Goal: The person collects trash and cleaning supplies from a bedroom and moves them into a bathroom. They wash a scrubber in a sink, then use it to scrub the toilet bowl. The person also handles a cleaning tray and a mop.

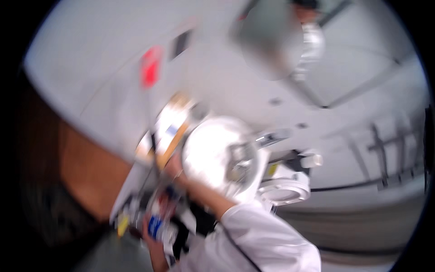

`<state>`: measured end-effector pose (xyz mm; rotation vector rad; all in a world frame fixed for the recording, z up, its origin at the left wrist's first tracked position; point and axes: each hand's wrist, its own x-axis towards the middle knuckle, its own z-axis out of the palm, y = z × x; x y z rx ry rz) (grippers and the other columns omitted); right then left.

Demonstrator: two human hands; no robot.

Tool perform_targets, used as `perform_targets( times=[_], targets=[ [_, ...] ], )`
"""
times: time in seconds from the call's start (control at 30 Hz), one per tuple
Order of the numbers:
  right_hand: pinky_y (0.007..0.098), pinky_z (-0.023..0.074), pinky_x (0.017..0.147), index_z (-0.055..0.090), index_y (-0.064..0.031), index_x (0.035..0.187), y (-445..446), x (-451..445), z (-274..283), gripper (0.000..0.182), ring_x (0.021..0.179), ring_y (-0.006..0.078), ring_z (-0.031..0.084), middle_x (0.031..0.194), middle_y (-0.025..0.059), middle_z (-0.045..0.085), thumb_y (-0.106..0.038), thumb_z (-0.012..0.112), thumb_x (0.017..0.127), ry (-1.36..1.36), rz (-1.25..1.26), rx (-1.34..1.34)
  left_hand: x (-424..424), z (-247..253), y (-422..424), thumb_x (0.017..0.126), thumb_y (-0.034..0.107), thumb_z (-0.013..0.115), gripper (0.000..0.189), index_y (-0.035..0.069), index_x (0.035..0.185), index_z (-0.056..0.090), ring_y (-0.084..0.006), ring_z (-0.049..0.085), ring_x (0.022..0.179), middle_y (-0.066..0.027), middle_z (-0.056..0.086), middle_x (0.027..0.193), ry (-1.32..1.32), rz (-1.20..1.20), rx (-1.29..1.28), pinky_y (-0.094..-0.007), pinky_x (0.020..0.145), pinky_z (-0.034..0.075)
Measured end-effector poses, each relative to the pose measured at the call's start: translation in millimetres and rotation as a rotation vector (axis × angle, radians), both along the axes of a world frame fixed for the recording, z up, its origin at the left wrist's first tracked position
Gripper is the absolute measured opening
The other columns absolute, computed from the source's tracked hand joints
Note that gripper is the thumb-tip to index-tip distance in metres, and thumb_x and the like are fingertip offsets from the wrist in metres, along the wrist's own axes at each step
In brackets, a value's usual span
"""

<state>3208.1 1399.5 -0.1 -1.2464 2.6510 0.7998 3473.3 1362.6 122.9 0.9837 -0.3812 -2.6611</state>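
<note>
The view is strongly motion-blurred. My left hand (146,226) is low in the picture, closed around a clear bottle with a blue label (155,227). My right hand (174,166) reaches up and left, its bare forearm coming out of a white sleeve. Its fingers are at the lower end of a white box-like item with an orange-yellow edge (171,131). Blur hides whether they grip it. Just right of that hand is a large, bright white round vessel (207,153), with shiny grey shapes at its right side.
White equipment with a round ring (284,193) stands right of the vessel. A small grey device (273,137) lies above it. A yellow item (123,224) is at lower left. A person in white (311,47) is at upper right, and a red sign-like patch (150,68) at upper left.
</note>
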Motion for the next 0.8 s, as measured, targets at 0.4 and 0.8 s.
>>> perform_targets(
  times=[0.4,0.8],
  targets=[
    [0.0566,0.0336,0.09,0.07,-0.0048,0.094,3.8,-10.4,-4.9,0.031,0.095,0.0352,0.055,0.098,0.0142,0.066,-0.019,0.043,0.087,0.118,0.142,0.212,-15.3,-61.7,-38.7,0.096,0.035,0.045,0.034,0.007,0.109,0.06,-0.02,0.063,0.086,-0.0051,0.066,0.096,-0.169,-0.224,0.2,-0.0326,0.077,0.053],
    [0.0579,0.0207,0.106,0.045,0.0037,0.125,52.1,25.4,10.7,0.047,0.116,0.0335,0.044,0.128,0.0202,0.044,-0.014,0.048,0.082,0.057,0.167,-0.26,-12.8,-9.8,-30.7,0.089,0.029,0.058,0.032,0.006,0.112,0.058,-0.0187,0.063,0.088,-0.0086,0.064,0.098,-0.233,0.011,-0.047,-0.0319,0.079,0.051]
  ],
)
